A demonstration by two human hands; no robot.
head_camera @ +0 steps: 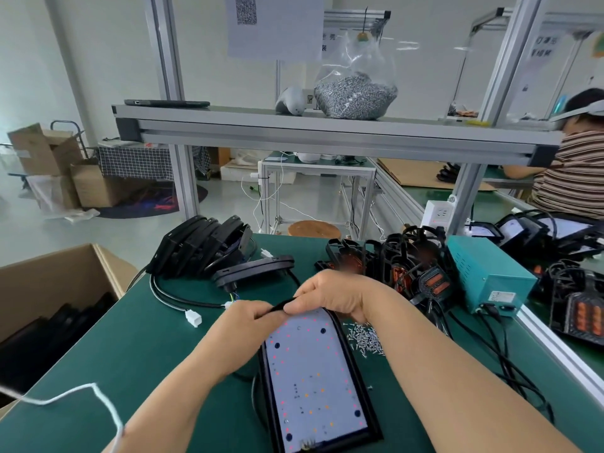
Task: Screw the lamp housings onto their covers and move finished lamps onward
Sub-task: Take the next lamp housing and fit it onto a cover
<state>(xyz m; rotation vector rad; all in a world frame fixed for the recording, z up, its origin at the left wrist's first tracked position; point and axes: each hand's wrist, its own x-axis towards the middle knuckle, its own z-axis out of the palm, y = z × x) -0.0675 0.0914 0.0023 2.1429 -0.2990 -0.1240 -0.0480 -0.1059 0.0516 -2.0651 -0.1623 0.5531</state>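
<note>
I see the lamp panel (313,380) lying flat near the bench's (147,338) front edge, white LED board up. My hands meet over its far, rounded end. The left hand (248,322) and right hand (330,295) both pinch a thin black strip (277,308); I cannot tell whether it is cable or seal. Loose screws (366,338) lie just right of the panel. Beyond the hands sits a black housing (255,273), a stack of housings (199,250) stands at the far left corner, and a teal box (487,276) stands by the right edge.
</note>
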